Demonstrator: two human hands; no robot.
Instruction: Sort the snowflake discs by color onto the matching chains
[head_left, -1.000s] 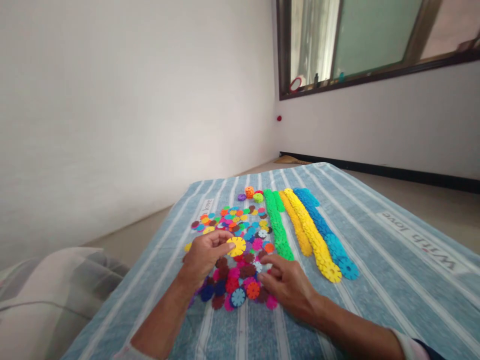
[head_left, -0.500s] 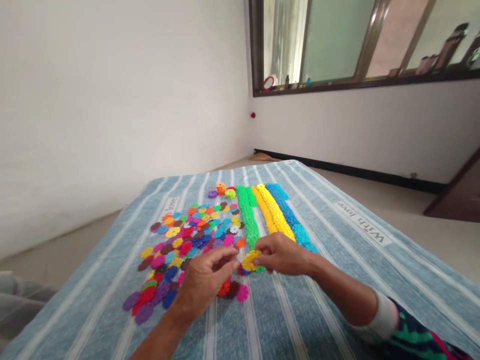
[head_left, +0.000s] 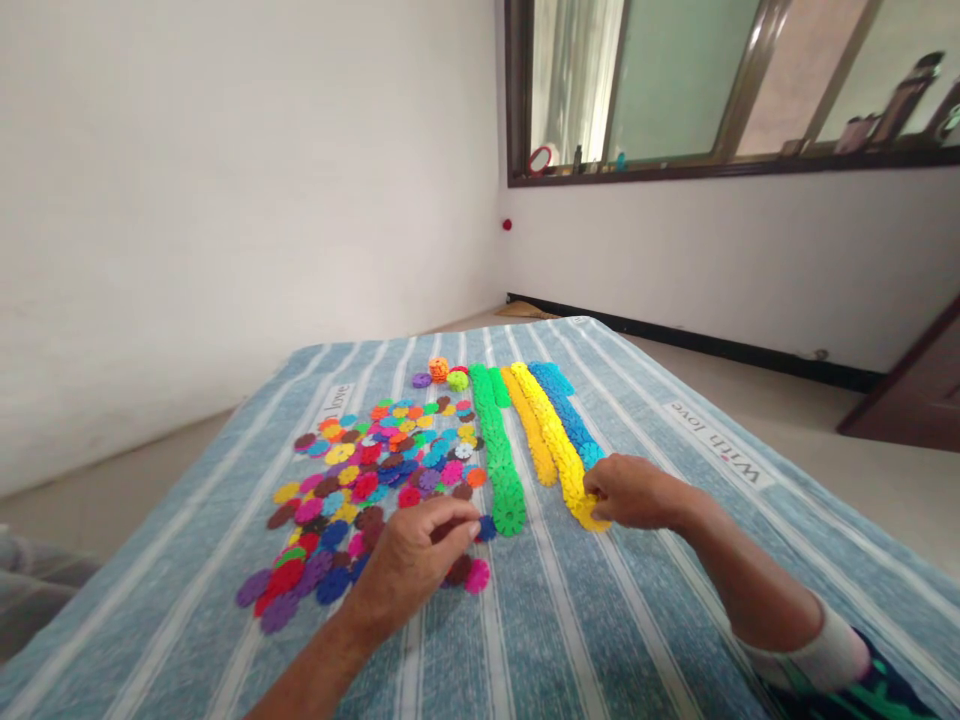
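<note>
My right hand [head_left: 634, 490] pinches a yellow notched plastic disc [head_left: 592, 518] at the near end of the yellow row [head_left: 559, 435], where discs overlap one another. My left hand [head_left: 420, 550] hovers over the near right part of a loose heap of mixed-colour flower-shaped discs [head_left: 364, 487]. Its thumb and forefinger come together at the tips; whatever they hold, if anything, is hidden. Just beyond those fingertips lies a dark blue disc [head_left: 488, 528]. Between the hands runs a green row [head_left: 496, 450] of overlapping discs.
A shorter orange-yellow row [head_left: 537, 440] and a blue row [head_left: 574, 425] flank the yellow one. Small stacks, including an orange stack [head_left: 439, 370] and a lime stack [head_left: 457, 381], stand at the far side. A striped blue cloth [head_left: 675, 600] covers the table.
My right hand has carried the yellow disc from beside my left hand rightward to the near end of the yellow row. The green row's near end is now uncovered. My left hand has barely moved.
</note>
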